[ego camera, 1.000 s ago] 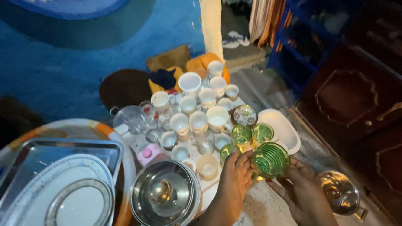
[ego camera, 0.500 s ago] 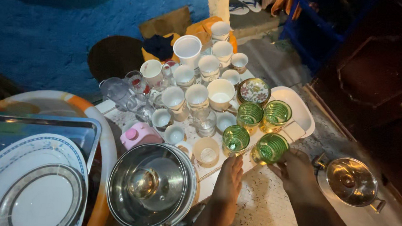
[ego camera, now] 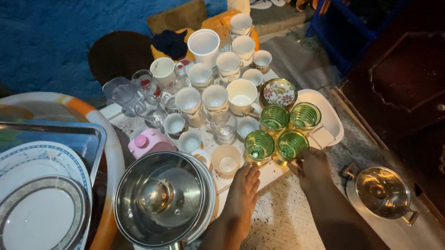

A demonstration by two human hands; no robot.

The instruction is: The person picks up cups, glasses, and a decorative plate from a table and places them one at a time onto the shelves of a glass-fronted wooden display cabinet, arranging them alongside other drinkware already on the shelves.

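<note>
- Since a second ago, my right hand [ego camera: 313, 167] has set its green glass [ego camera: 291, 144] down among three others.
- Head view: fingers curl on that glass at 1 o'clock.
- My left hand [ego camera: 243, 188] lies open, flat, beside a steel pan [ego camera: 162, 201] at 9.

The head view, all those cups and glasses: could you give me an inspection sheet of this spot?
Surface: white tray on speckled floor.
Job's things: four green ribbed glasses grouped at tray's near corner.
Clutter: white cups, floral bowl, steel pan, lidded steel pot, plates.
Grip: right hand touches nearest-right green glass; left hand rests flat at tray edge.
Cables: nothing seen.
Surroundings: blue wall, dark wooden door.
</note>
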